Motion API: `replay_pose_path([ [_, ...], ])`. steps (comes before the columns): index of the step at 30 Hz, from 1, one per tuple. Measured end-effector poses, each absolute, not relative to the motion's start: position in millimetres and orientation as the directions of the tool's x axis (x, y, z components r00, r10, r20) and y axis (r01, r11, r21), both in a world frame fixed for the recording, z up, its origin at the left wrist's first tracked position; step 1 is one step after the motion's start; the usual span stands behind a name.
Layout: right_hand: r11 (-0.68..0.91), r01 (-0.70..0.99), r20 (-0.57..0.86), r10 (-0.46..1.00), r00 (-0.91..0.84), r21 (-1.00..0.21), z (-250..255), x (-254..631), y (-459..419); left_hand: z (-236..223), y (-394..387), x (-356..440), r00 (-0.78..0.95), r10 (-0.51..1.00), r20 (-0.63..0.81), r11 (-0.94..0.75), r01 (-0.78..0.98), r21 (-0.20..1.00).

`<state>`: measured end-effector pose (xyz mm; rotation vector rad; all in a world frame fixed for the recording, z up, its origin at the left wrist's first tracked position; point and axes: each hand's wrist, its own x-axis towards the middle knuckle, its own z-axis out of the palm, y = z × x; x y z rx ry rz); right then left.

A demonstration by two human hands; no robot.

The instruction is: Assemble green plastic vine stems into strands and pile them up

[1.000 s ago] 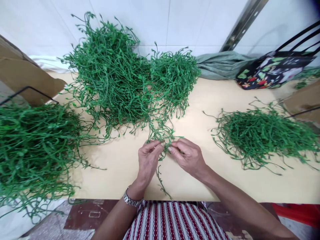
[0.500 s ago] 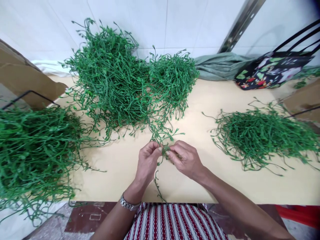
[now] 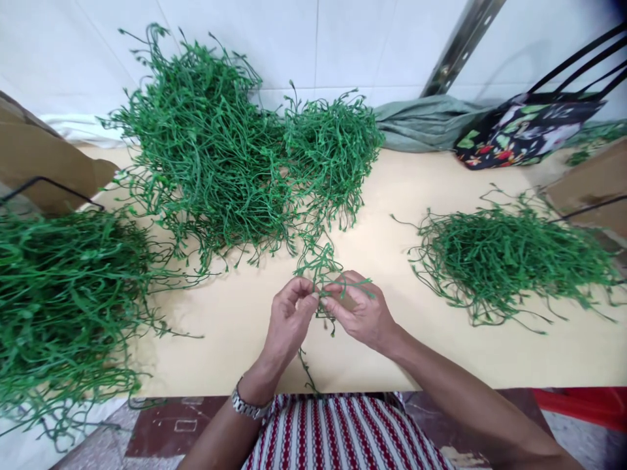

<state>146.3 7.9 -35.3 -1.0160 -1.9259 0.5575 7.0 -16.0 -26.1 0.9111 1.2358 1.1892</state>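
Close together over the table's near part, my left hand point(image 3: 294, 312) and my right hand point(image 3: 360, 307) pinch a green plant stem point(image 3: 321, 264) with thin branching tips. Both thumbs and index fingers meet near its middle, and the fingertips hide the exact grip. Some of its tips spread above the fingers and over the right hand; others hang below. A loose dark green stem point(image 3: 306, 371) lies by the table's front edge, under the left wrist. Beyond my hands rise a large heap of green stems point(image 3: 210, 150) and a smaller heap point(image 3: 336, 147).
Another stem pile point(image 3: 63, 294) covers the left side and overhangs the front edge. A further pile point(image 3: 509, 261) lies on the right. Cardboard boxes point(image 3: 44, 153) flank the table point(image 3: 225, 346). A floral bag point(image 3: 529, 130) and grey-green cloth point(image 3: 426, 124) sit by the tiled wall.
The stem's branching tips have shifted between my fingers, and one now lies across my right hand. My hands stay in nearly the same place; the view has moved slightly.
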Motion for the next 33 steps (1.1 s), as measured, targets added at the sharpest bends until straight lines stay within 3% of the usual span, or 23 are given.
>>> replay_pose_path([
  [5, 0.622, 0.541, 0.503, 0.780, -0.372, -0.566, -36.9, 149.4, 8.1, -23.0, -14.6, 5.2, 0.050, 0.950, -0.308, 0.310, -0.273, 0.911],
  [15, 0.691, 0.629, 0.538, 0.702, -0.467, -0.355, -32.1, 151.5, 6.2, -22.6, -15.1, 8.2, -0.047, 0.927, -0.372, 0.317, -0.429, 0.846],
  [17, 0.680, 0.620, 0.535, 0.716, -0.448, -0.392, -31.3, 151.7, 5.0, -21.6, -14.9, 8.5, -0.055, 0.921, -0.385, 0.327, -0.424, 0.845],
  [24, 0.505, 0.388, 0.342, 0.843, -0.416, -0.771, -22.7, 154.7, 7.6, -22.7, -15.3, 9.0, -0.043, 0.931, -0.364, 0.327, -0.349, 0.878],
  [30, 0.436, 0.251, 0.278, 0.830, -0.483, -0.864, -20.6, 158.2, 13.1, -27.3, -17.8, 4.8, 0.059, 0.933, -0.356, 0.355, -0.320, 0.878],
  [33, 0.443, 0.261, 0.251, 0.803, -0.540, -0.857, -20.7, 162.2, 13.6, -26.7, -17.7, 4.1, 0.077, 0.929, -0.363, 0.366, -0.353, 0.861],
])
